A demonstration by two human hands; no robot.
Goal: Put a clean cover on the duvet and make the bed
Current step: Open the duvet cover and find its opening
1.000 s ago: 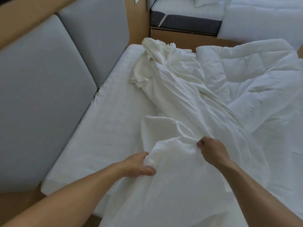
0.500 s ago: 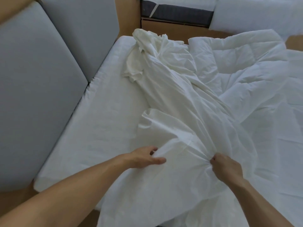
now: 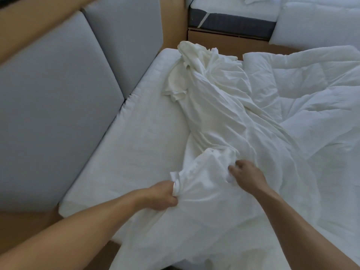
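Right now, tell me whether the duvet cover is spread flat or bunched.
Bunched: the duvet cover lies crumpled and twisted across the mattress, left hand gripping its near edge.

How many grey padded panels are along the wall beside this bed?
2: a near panel on the left, a far panel beyond it. More may lie out of frame.

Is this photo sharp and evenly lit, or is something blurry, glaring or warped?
Head view: soft, even light, no glare, only faint shadows in folds of the duvet cover. Head view: slight blur on the left hand and right hand. Head view: the wide lens seems to splay the grey headboard panels outward.
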